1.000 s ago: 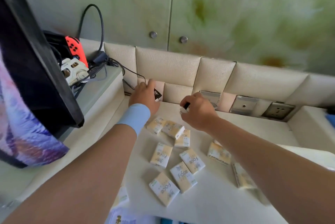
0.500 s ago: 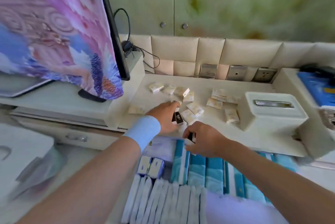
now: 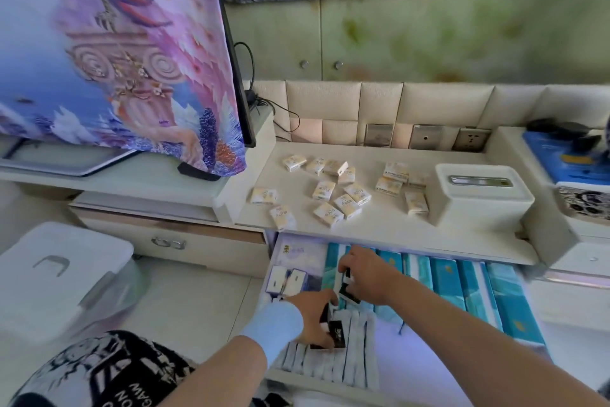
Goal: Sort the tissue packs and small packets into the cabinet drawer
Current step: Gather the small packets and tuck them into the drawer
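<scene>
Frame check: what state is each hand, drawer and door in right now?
Cabinet drawer: pulled open, blue packs inside.
Left hand: gripping a black packet over the drawer.
Right hand: holding a second black packet.
Cream tissue packs: loose on the countertop.
Wall cabinet doors: closed.
Side drawer: closed.

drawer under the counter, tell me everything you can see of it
The drawer stands open below the cream counter, and its rim is the same cream. It looks nearly full: teal tissue packs stand on edge across the right, white packs line the front left, and two small white boxes and a lilac pack sit at the back left. Both hands reach inside. The left hand and right hand each grip small black packets.
</scene>
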A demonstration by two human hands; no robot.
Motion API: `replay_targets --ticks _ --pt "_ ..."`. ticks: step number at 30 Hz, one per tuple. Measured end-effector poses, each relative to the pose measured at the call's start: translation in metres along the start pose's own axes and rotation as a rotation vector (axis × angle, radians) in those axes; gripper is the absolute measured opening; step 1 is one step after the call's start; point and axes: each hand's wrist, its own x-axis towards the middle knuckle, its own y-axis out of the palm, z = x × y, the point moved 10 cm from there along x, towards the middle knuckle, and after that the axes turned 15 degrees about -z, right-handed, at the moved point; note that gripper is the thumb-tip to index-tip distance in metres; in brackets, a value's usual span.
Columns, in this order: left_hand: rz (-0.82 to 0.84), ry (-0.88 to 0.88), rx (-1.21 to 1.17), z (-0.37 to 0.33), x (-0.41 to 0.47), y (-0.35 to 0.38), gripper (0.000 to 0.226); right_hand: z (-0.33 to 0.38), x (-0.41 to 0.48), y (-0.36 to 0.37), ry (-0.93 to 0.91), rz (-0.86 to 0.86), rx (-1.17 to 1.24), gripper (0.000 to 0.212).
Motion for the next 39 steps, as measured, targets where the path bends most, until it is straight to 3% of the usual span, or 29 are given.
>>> replay_targets --ticks 4,9,13,17,25,28,32,37,39 --pt "-0.129 -0.099 -0.134 0.022 0.013 -0.03 0.044 0.007 0.005 -0.024 0.062 -0.064 0.148 0.058" --pt "-0.321 -0.07 -0.088 0.044 0.032 -0.069 0.047 0.028 0.009 -0.016 0.085 -0.013 0.225 0.07" --pt "-0.185 0.102 0.306 0.042 0.033 -0.049 0.073 0.045 0.011 0.002 0.02 0.06 0.121 0.054" --pt "-0.121 0.04 0.522 0.061 0.039 -0.039 0.079 0.046 0.023 0.008 0.046 0.036 0.164 0.036" --pt "-0.168 -0.057 0.362 0.076 0.05 -0.044 0.08 0.059 0.043 0.031 -0.005 0.065 -0.014 0.03" --pt "-0.172 -0.063 0.341 0.078 0.052 -0.046 0.076 0.071 0.047 0.04 -0.054 0.136 -0.152 0.007" --pt "-0.185 -0.087 0.32 0.075 0.052 -0.049 0.061 0.082 0.045 0.056 -0.084 0.202 -0.208 0.031" --pt "-0.183 -0.073 0.25 0.078 0.057 -0.045 0.069 0.066 0.044 0.068 0.055 0.334 -0.01 0.017" --pt "-0.177 -0.067 0.215 0.081 0.057 -0.045 0.075 0.049 0.05 0.053 0.221 0.317 0.195 0.04"
